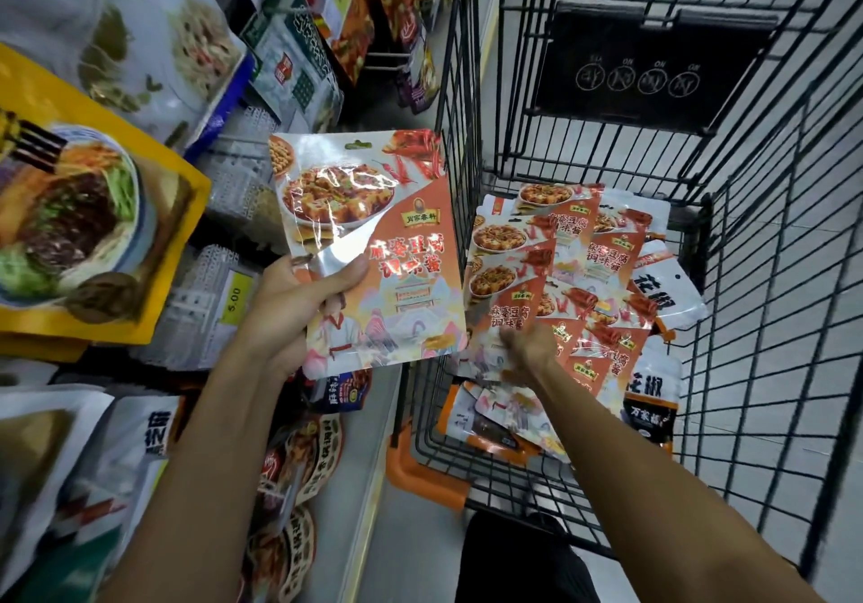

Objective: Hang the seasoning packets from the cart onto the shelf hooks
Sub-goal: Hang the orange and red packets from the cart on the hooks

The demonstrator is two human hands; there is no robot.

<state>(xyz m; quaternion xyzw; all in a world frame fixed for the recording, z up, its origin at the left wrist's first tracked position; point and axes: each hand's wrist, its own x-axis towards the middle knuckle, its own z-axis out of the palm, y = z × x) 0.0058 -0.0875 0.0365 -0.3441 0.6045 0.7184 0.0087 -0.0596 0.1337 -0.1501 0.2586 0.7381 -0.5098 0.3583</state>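
Note:
My left hand (299, 303) grips an orange mapo tofu seasoning packet (369, 247) by its lower left edge, thumb across the front, holding it upright just left of the cart's wire wall. My right hand (527, 350) reaches down into the black wire cart (700, 331) and pinches the lower end of another packet of the same kind (509, 284), lifted off a fanned heap of several matching packets (602, 275). The shelf hooks are hidden behind hanging packets on the left.
Shelving on the left carries hanging packets: a yellow noodle-sauce pack (88, 228), white packs (154, 41) above and red ones (355, 9) further back. A yellow price tag (232, 299) sits on the rail. White peppercorn packets (663, 303) lie in the cart's right side.

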